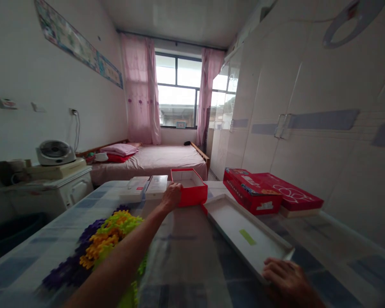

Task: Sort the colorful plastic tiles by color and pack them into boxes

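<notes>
My left hand [172,196] reaches out over the table, its fingers closed on the left side of an open red box [192,194] with a pale inside. At the near right, my right hand [285,273] has its fingers curled over the near end of a long, shallow white box lid [231,229]. A small green strip [247,237] lies flat inside the lid. The lid's far corner is close to the red box; I cannot tell whether they touch. Below my left forearm is a pile of purple, orange and yellow-green plastic pieces [111,231], partly hidden by the arm.
Two white boxes [156,187] stand left of the red box. At the right back are a red printed box [252,190] and a dark red box [291,194] with a flower outline. The checked tablecloth [179,256] covers the table. A bed [160,160] stands beyond.
</notes>
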`<state>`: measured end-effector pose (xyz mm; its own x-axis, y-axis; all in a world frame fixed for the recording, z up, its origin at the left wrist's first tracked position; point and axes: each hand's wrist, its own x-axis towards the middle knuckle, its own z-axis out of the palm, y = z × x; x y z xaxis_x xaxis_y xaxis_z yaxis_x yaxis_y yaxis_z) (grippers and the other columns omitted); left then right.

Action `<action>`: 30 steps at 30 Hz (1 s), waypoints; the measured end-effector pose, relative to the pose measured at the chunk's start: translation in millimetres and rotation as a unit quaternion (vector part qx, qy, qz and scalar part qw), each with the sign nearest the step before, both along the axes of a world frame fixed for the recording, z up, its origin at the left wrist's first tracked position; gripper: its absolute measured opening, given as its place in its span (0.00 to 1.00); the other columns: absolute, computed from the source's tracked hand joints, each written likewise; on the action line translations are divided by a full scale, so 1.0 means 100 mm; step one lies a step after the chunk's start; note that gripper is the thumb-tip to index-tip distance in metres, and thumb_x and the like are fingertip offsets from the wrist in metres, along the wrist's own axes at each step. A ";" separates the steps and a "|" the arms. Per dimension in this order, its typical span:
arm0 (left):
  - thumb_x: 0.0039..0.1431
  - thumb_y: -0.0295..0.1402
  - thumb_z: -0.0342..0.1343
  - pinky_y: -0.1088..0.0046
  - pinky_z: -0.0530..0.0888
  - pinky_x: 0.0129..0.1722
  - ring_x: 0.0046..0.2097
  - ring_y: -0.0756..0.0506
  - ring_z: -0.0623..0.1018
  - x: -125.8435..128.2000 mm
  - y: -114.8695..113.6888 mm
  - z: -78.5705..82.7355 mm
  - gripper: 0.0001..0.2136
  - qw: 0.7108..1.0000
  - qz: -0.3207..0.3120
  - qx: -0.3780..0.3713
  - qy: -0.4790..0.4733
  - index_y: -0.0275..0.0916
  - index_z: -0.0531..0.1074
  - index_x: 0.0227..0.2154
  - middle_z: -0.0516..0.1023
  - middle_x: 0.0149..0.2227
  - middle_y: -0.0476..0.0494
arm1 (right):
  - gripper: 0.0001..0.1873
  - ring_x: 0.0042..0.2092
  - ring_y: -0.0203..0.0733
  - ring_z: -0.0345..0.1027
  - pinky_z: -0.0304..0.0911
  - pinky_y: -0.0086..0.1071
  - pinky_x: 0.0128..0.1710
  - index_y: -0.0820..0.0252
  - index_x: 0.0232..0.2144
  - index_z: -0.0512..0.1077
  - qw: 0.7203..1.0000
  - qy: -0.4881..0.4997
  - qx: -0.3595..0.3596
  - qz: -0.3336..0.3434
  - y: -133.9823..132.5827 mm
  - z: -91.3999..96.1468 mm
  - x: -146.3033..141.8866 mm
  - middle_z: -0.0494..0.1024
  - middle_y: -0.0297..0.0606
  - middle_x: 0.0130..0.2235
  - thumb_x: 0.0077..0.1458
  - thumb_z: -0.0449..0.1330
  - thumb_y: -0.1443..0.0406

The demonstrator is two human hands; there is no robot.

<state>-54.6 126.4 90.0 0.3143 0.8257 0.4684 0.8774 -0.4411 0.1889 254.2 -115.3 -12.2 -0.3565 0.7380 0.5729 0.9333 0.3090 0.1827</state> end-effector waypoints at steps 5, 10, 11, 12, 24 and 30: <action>0.52 0.25 0.47 0.69 0.68 0.46 0.44 0.43 0.74 -0.16 0.12 0.50 0.13 0.999 0.004 0.032 -0.022 0.36 0.73 0.38 0.77 0.37 0.40 | 0.09 0.31 0.38 0.69 0.55 0.34 0.37 0.54 0.27 0.66 0.999 0.007 0.014 0.043 0.17 0.13 -0.36 0.73 0.30 0.27 0.49 0.53 0.73; 0.52 0.27 0.47 0.68 0.68 0.46 0.45 0.42 0.74 -0.21 0.04 0.89 0.14 0.998 -0.012 0.053 -0.031 0.37 0.73 0.40 0.77 0.37 0.41 | 0.09 0.30 0.41 0.66 0.54 0.36 0.35 0.56 0.23 0.69 0.998 -0.009 -0.056 0.017 0.43 0.33 -0.88 0.73 0.34 0.27 0.48 0.55 0.75; 0.52 0.27 0.47 0.68 0.68 0.47 0.45 0.42 0.73 -0.19 0.01 0.92 0.14 0.998 -0.017 0.058 -0.031 0.38 0.73 0.40 0.77 0.38 0.42 | 0.09 0.31 0.42 0.66 0.54 0.36 0.35 0.57 0.24 0.69 0.996 -0.026 -0.082 0.012 0.54 0.38 -0.99 0.74 0.36 0.28 0.49 0.56 0.74; 0.52 0.27 0.47 0.68 0.67 0.48 0.45 0.42 0.73 -0.17 -0.03 0.94 0.14 0.997 -0.024 0.062 -0.031 0.38 0.73 0.39 0.77 0.38 0.42 | 0.08 0.32 0.43 0.66 0.54 0.36 0.35 0.58 0.24 0.70 0.993 -0.044 -0.107 0.010 0.66 0.43 -1.10 0.74 0.37 0.29 0.50 0.56 0.74; 0.53 0.24 0.46 0.68 0.67 0.47 0.44 0.43 0.71 -0.09 -0.18 0.47 0.10 0.996 -0.069 0.058 0.010 0.38 0.71 0.35 0.75 0.37 0.43 | 0.17 0.49 0.51 0.61 0.56 0.44 0.47 0.65 0.46 0.67 0.993 0.043 -0.087 0.060 1.76 0.38 -2.04 0.70 0.49 0.48 0.54 0.57 0.63; 0.53 0.22 0.46 0.68 0.68 0.47 0.44 0.43 0.71 -0.02 -0.03 0.06 0.10 0.997 -0.076 0.034 0.004 0.38 0.71 0.33 0.74 0.36 0.42 | 0.07 0.46 0.41 0.64 0.57 0.35 0.47 0.58 0.37 0.70 0.974 0.075 -0.141 0.158 1.06 0.31 -1.72 0.73 0.36 0.42 0.54 0.56 0.68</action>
<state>-56.9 123.2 95.7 0.4371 0.7349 0.5185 0.8012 -0.5802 0.1469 81.8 -9.2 18.5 -0.5195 0.7412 0.4251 0.7935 0.6030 -0.0818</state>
